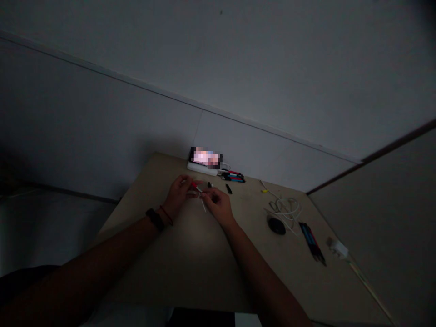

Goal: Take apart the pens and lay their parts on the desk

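Observation:
Both hands meet over the middle of a beige desk (190, 254) in dim light. My left hand (179, 193) is closed around a small red piece (195, 185), probably a pen part. My right hand (218, 204) pinches a thin white stick-like piece (203, 205) that points down toward the desk. The two pieces meet between the fingertips. A dark band and a thin red cord sit on my left wrist. A small black cap (228, 189) lies just beyond my right hand.
A lit phone (206, 157) leans on a white block at the desk's far edge, with several red, blue and black pens (233, 176) beside it. To the right lie white cables (284, 209), a black mouse (276, 225), more pens (311, 240) and a white charger (337, 247).

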### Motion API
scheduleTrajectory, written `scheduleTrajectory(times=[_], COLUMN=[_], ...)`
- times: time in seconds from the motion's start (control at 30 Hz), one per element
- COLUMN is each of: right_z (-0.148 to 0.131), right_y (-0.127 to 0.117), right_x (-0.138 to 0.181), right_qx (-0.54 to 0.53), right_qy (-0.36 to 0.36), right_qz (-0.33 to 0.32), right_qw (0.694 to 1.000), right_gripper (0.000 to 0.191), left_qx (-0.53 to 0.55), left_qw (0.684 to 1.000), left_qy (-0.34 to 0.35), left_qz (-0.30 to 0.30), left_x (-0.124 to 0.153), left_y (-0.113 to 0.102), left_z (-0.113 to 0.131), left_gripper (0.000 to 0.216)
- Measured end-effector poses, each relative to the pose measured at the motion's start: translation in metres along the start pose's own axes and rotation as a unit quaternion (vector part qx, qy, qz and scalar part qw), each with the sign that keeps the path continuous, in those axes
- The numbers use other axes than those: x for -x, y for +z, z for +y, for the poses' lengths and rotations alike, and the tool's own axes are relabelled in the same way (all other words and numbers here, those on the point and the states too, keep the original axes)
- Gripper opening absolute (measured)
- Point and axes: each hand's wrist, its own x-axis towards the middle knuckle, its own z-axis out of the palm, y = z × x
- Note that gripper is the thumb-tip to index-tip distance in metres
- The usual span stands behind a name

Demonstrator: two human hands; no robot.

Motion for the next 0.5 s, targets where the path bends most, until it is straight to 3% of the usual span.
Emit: scheduleTrajectory(times=[0.37,0.5], right_z=[0.005,0.013], right_y=[-0.001,-0.003], right_x=[-0.004,-0.007], right_qx=[-0.055,-0.096], right_qy=[0.032,0.048], right_qz=[0.081,0.111], right_qw=[0.995,0.988], right_gripper=[0.025,0.029], left_qx=[-0.027,-0.067], left_qw=[1.0,0.997], left_qy=[-0.015,0.005], left_qz=[-0.006,-0.042], left_x=[-0.007,-0.007], left_y=[-0.003,-0.003], left_z=[-0.01,-0.012], left_gripper=[0.036,0.036])
